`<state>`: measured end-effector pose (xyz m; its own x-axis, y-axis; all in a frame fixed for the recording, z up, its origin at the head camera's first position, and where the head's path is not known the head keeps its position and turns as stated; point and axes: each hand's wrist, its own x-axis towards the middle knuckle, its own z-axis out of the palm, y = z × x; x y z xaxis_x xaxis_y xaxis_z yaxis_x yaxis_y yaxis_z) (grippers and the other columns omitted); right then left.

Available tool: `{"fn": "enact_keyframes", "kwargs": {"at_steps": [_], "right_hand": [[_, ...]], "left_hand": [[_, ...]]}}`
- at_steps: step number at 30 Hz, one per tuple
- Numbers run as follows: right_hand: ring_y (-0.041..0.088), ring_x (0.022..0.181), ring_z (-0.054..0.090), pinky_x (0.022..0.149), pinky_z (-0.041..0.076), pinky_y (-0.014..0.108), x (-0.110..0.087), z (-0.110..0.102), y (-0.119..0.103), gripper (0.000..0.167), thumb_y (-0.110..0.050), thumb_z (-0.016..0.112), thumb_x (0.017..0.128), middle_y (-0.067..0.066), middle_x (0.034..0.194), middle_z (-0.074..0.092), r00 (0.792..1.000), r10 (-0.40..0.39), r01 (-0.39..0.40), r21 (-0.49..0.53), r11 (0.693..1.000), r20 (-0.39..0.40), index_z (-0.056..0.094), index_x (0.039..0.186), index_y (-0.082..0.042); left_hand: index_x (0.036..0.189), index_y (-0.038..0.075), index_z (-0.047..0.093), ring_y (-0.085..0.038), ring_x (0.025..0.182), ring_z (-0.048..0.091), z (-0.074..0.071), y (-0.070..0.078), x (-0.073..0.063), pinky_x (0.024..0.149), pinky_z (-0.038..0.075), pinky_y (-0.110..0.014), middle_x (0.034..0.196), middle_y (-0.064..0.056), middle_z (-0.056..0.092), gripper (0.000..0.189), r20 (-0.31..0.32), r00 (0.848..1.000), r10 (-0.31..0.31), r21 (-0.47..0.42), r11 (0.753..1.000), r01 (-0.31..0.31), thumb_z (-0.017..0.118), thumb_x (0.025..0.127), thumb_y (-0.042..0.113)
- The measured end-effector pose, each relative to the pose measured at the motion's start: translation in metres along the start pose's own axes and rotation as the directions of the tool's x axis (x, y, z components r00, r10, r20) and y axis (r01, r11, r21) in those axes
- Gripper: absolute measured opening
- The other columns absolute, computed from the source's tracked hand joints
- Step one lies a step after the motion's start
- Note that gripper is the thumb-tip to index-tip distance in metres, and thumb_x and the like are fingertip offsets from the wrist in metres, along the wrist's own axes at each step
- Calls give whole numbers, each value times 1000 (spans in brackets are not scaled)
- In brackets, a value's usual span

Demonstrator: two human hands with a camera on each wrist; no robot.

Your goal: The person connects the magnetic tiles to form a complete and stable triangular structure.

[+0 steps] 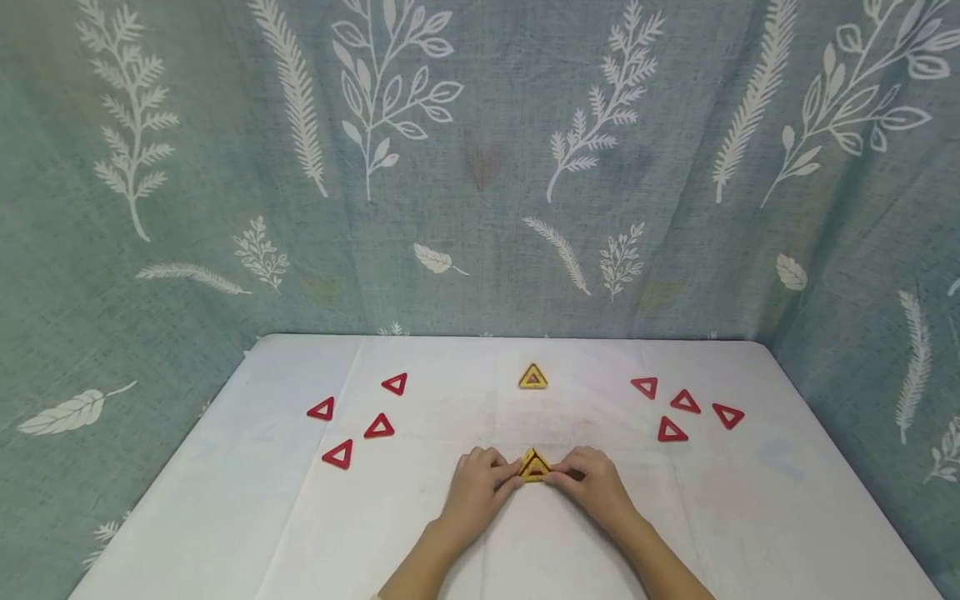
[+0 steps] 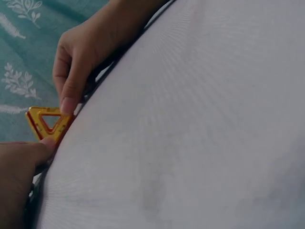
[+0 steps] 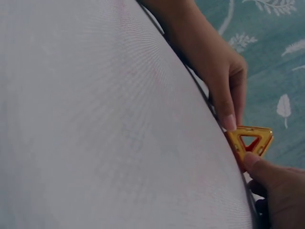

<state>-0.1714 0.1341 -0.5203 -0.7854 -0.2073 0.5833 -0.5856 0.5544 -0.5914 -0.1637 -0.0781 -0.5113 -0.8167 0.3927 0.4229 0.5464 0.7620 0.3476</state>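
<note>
In the head view, a small upright shape built from triangular magnetic tiles point(image 1: 535, 478) stands near the middle of the white table. Yellow frames show towards me, and red edges show behind them in the left wrist view. My left hand point(image 1: 477, 483) pinches its left lower corner between thumb and fingers. At the opposite lower corner, the thumb and fingers of my right hand point(image 1: 594, 483) pinch it too. Both wrist views show the thumbs pressed on the front face. Some of the fingers behind the tiles are hidden.
Farther back stands a similar yellow triangular piece point(image 1: 533, 384). Several red triangle tiles point(image 1: 378, 433) lie scattered on the left, and several more red triangle tiles point(image 1: 672, 437) on the right. A leaf-patterned green curtain point(image 1: 480, 250) hangs behind the white table point(image 1: 450, 392).
</note>
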Motion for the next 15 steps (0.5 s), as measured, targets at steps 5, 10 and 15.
{"fn": "enact_keyframes", "kwargs": {"at_steps": [5,10,15], "right_hand": [[-1,64,48,58,41,21,6,3,1,13,-14,84,64,-12,67,62,998,56,-56,-14,998,-20,73,72,-12],[0,64,50,59,42,21,12,5,3,12,-13,83,66,-10,69,64,994,107,-108,-11,994,-18,74,73,-11],[3,64,53,60,45,21,21,6,6,11,-12,82,67,-6,69,65,987,158,-158,7,987,-4,73,73,-10]], "left_hand": [[110,14,71,-6,74,39,3,-2,8,67,33,-23,84,8,53,30,1,1000,-30,-15,999,30,69,85,30],[112,13,70,-7,75,40,6,-7,16,69,34,-24,85,7,54,30,26,998,-56,-54,997,57,67,87,29],[113,12,69,-7,75,38,11,-13,26,69,33,-25,85,7,53,31,23,997,-67,-64,996,69,66,87,29]]}}
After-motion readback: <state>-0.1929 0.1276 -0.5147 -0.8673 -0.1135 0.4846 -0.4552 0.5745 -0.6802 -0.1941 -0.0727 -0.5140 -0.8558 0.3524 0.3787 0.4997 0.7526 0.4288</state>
